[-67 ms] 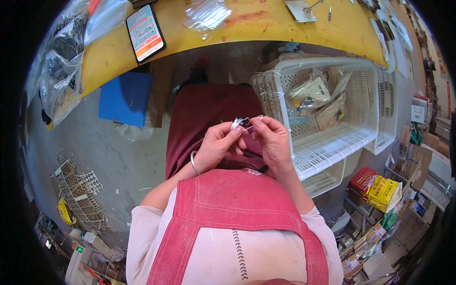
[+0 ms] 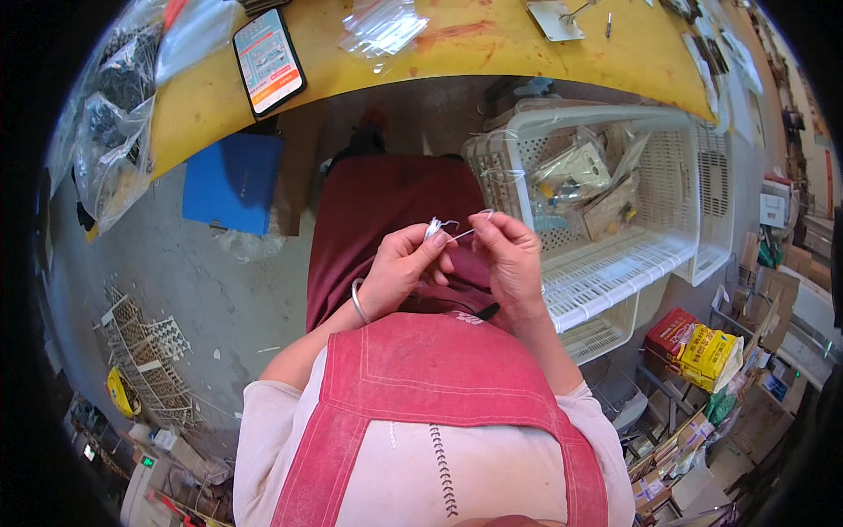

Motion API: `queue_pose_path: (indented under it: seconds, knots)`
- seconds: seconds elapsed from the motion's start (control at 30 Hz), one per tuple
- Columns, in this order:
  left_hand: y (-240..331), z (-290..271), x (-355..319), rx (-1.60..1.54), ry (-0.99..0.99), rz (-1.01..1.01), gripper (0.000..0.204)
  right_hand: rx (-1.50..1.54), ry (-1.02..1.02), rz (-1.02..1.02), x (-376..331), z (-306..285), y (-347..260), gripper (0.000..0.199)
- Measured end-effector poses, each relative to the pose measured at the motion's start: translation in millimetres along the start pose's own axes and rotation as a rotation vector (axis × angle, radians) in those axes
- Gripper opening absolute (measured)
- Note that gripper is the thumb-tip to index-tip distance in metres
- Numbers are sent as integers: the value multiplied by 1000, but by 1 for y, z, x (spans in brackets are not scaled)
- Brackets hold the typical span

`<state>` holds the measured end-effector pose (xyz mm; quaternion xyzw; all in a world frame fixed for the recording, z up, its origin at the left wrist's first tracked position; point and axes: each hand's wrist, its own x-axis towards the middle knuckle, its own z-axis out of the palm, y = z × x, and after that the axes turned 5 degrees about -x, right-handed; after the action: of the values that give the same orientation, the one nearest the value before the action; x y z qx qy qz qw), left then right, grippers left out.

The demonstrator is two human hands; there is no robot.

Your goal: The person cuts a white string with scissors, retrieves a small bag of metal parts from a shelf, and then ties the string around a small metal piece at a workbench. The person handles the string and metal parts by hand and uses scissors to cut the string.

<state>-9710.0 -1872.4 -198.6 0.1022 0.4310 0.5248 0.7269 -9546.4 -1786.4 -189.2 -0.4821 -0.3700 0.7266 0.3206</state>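
Glare on clear bags (image 2: 384, 28); shadow under table (image 2: 500, 63); edges bent, dark.

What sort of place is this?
Likely a small workshop or packing area, though I can't tell which. Signs: a stained yellow worktable with clear plastic bags on it, a white plastic crate holding bagged items, and the wearer's red apron.

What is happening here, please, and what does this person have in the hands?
A person in a red apron is handling something thin and white above the lap. The left hand pinches a small white bundle; the right hand holds a thin white strand beside it. A phone lies on the yellow table ahead.
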Motion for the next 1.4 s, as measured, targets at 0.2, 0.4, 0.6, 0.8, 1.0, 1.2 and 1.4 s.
queue_pose_path:
  seconds: [0.2,0.4,0.6,0.8,1.0,1.2,1.4]
  knots:
    - [-7,-7,12,56,74,91,27,-300,167,-324,39,-33,-35,6]
    - [-14,-8,81,49,65,143,25,-262,242,-313,81,-70,-22,12]
    - [-15,-37,90,112,354,30,23,-384,226,-176,100,-93,-16,15]
    - [-6,-73,46,37,489,198,30,-654,405,-297,78,-124,-19,18]
    - [29,-9,-3,-204,35,-7,47,-559,156,-376,1,-48,-32,11]
    - [25,30,-29,-148,-101,-1,53,-561,-132,-496,-37,8,-23,10]
    - [1,39,-40,-6,-94,163,41,-281,-223,-319,-52,9,-7,9]
